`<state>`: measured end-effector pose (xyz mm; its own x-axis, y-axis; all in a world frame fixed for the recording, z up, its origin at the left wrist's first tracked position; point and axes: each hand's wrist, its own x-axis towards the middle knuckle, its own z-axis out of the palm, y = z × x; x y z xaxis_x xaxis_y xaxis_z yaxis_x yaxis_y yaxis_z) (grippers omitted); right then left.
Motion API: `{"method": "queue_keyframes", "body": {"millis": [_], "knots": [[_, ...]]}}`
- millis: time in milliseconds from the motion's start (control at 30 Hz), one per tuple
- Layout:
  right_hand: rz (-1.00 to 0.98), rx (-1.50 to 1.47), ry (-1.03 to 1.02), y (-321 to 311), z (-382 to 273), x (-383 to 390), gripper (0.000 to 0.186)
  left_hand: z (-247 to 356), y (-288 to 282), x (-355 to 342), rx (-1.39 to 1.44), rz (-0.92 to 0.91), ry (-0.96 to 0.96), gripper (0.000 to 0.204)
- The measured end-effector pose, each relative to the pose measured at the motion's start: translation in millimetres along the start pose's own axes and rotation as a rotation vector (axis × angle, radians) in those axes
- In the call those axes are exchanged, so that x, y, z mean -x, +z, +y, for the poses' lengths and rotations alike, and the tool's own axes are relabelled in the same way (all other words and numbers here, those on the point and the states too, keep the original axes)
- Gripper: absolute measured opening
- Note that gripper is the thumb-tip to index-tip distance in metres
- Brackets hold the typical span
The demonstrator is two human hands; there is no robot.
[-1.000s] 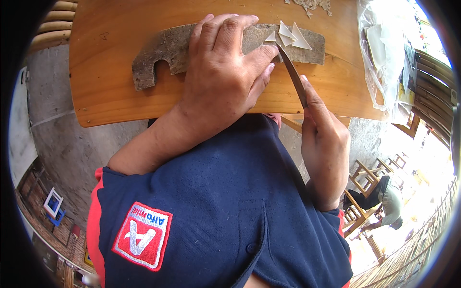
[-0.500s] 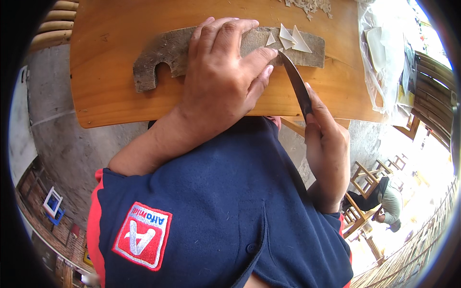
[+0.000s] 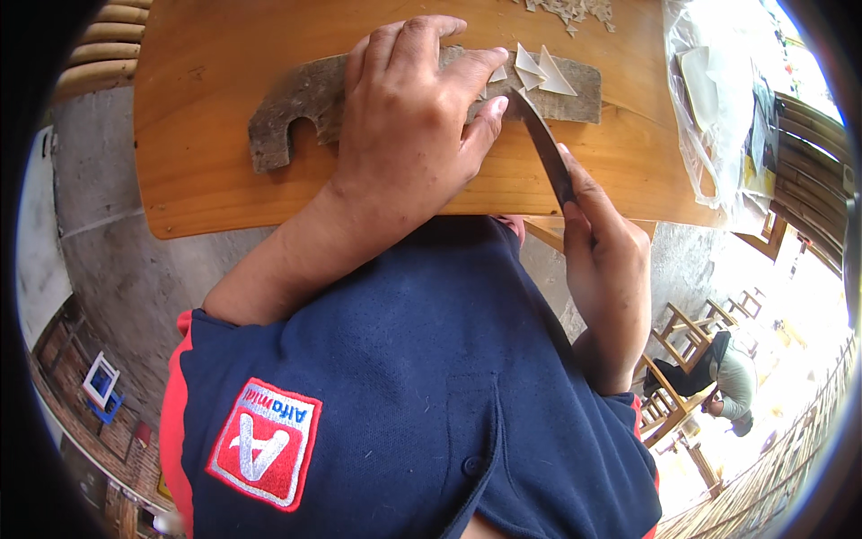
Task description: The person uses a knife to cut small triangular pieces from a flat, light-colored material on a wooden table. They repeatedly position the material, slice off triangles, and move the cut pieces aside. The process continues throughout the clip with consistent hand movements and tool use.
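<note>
A worn, notched wooden board lies across the orange-brown table. Over its middle rests my left hand, with fingers reaching forward and the thumb apart from the index finger. Its index fingertip is beside a small pale triangular piece, partly covered by the finger. Two larger pale, thin triangular pieces stick up from the board just right of that. My right hand is closed around the handle of a dark-bladed knife. The blade slants up to the left, its tip at the board's near edge, close to my left thumb.
Several small pale scraps lie at the table's far edge. A clear plastic bag with pale contents sits at the right end of the table. Wooden stools and a bent-over person are farther off to the right.
My left thumb and index finger have spread farther apart, the index finger lifting over the small triangle. The knife and my right hand have shifted slightly left.
</note>
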<state>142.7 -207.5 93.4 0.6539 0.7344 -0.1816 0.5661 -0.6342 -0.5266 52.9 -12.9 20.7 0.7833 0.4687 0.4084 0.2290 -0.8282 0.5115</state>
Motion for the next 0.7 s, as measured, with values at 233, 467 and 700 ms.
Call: {"method": "queue_keyframes", "body": {"millis": [233,467,700], "knots": [[0.036,-0.040,-0.007,0,1,-2,0.052,-3,-3,3,0.062,0.005,0.013,0.033],[0.054,-0.065,-0.029,1,-10,-6,0.051,-4,-8,5,0.141,0.026,-0.002,0.028],[0.030,-0.085,0.019,13,-23,-6,0.052,-8,-11,6,0.109,0.009,0.042,0.025]]}}
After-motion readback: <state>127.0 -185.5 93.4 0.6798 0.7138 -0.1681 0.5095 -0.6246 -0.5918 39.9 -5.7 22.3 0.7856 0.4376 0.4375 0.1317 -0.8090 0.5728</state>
